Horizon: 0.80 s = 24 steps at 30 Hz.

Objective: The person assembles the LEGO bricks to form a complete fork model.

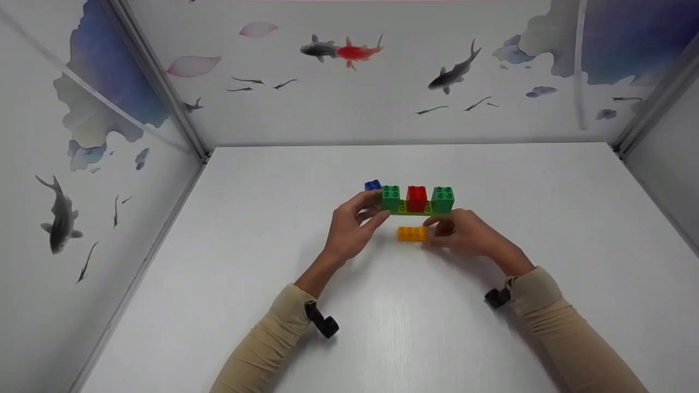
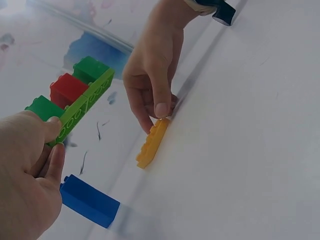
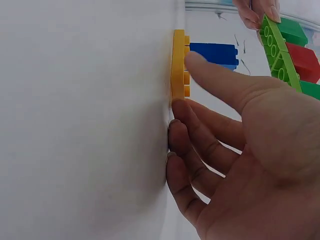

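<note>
My left hand [image 1: 349, 232] pinches the left end of a light green plate [image 2: 82, 107] and holds it raised above the table. On that plate stand a green brick [image 1: 390, 198], a red brick [image 1: 416, 199] and a second green brick [image 1: 443, 200], with studded gaps between them. A flat yellow brick [image 1: 412, 234] lies on the table, studs up. At its right end my right hand [image 1: 467, 234] pinches it between thumb and forefinger, the other fingers curled against the tabletop. Beyond the left hand stands a blue brick [image 2: 90, 201], partly hidden by that hand in the head view.
The white table [image 1: 218, 218] is bounded by a back wall [image 1: 382, 120] and side walls printed with fish and blue patches. Black wrist cameras sit on both cuffs, the left camera [image 1: 327, 326] and the right camera [image 1: 497, 298], just above the tabletop.
</note>
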Motion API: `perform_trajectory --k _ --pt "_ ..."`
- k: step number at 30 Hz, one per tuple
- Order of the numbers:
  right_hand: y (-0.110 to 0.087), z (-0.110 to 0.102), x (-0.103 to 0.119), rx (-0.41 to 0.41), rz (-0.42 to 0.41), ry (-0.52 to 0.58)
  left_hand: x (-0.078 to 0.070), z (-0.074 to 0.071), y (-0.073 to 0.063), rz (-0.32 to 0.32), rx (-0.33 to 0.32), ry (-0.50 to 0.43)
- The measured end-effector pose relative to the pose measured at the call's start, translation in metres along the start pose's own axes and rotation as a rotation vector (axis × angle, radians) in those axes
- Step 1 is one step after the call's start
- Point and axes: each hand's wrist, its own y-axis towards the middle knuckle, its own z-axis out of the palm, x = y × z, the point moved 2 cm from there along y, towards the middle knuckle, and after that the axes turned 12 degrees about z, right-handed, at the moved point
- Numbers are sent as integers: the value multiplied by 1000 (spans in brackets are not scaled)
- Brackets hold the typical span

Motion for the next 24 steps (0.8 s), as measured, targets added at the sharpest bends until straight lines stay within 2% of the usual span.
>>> perform_trajectory --k 6,15,24 --pt "-8 -8 0 -22 -17 35 4 0 -1 -18 -4 -18" --pt "-22 -21 -2 -177 -85 123 11 4 -4 -33 14 -11" --pt "-28 -24 -4 -245 -102 125 15 9 -6 -47 34 -13"
